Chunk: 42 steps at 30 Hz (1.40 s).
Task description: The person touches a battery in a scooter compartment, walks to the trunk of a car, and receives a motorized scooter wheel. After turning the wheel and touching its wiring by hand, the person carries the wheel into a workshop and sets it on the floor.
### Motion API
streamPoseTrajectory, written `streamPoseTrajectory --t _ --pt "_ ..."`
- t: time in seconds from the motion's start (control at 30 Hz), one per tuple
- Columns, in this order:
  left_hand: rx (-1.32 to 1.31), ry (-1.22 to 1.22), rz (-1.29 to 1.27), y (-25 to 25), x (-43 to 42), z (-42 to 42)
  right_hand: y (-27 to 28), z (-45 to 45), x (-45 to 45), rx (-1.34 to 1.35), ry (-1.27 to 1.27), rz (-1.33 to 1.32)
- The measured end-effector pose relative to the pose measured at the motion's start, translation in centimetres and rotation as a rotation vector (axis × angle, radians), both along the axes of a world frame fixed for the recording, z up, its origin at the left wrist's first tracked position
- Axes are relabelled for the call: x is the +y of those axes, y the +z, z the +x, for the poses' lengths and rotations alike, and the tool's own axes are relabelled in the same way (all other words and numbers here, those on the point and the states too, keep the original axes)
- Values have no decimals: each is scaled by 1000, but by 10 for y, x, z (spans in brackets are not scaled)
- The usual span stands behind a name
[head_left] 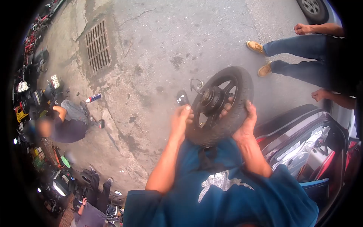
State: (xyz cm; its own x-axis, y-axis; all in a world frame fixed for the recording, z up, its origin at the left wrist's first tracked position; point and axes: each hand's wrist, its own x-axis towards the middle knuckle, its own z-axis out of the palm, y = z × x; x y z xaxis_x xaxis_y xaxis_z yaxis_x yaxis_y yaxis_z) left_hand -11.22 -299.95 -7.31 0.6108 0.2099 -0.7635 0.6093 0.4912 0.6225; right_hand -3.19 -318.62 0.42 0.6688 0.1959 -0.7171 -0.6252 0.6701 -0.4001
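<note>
A black wheel with a tyre [243, 85] is held tilted in front of my torso. It has dark spokes and a round hub [212, 99], with a thin cable [196, 86] curling from the hub's left side. My right hand [245, 123] grips the tyre's right side; its fingertips show through the gap between the spokes. At the tyre's left edge my left hand [182, 120] is closed, thumb on top, its other fingers partly hidden. Just beyond that hand is a dark shoe-like thing [182, 97] with white marks.
An open car boot [332, 125] with bags inside is close on my right. Someone in jeans [295, 47] stands at the upper right near a car wheel [313, 9]. At left, another person [70, 126] is low beside motorbikes and a spray can [93, 98]. A drain grate [97, 47] lies ahead.
</note>
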Motion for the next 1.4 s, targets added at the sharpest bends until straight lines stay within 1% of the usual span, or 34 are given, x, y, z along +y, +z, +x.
streamPoseTrajectory --t 0.03,0.1,0.13,0.23,0.33,0.43,0.53,0.63,0.73,0.8,0.93,0.97,1.13,1.23,1.4 --pt "19 0 -24 -14 3 11 3 -3 -2 -44 18 10" --pt "-38 -102 4 -16 3 36 9 -9 -7 -105 60 1" --pt "-63 -154 22 -18 2 45 10 -11 -8 -132 60 38" --pt "-99 -266 139 -33 1 63 9 -15 -13 -184 66 129" --pt "-38 -255 86 -30 3 67 6 -14 -17 -188 90 156" --pt "116 -243 3 -27 -4 72 3 -16 -23 -191 148 125" --pt "136 -412 -3 -19 2 71 3 -14 -26 -192 213 67" --pt "58 -353 31 -20 -6 64 1 -16 -31 -180 209 84" --pt "-168 -365 119 -29 -8 55 -2 -13 -41 -178 208 126" --pt "-193 -387 180 -25 -8 53 -9 -5 -51 -195 225 182" --pt "-211 -411 260 3 -6 59 -14 8 -63 -240 277 224" --pt "-210 -408 263 3 -7 59 -15 9 -66 -236 291 176" --pt "-222 -420 258 24 -7 63 -34 12 -81 -221 231 309" --pt "-241 -456 266 25 -8 63 -38 10 -87 -190 199 350" --pt "-186 -367 208 22 -16 56 -35 12 -89 -216 245 318"
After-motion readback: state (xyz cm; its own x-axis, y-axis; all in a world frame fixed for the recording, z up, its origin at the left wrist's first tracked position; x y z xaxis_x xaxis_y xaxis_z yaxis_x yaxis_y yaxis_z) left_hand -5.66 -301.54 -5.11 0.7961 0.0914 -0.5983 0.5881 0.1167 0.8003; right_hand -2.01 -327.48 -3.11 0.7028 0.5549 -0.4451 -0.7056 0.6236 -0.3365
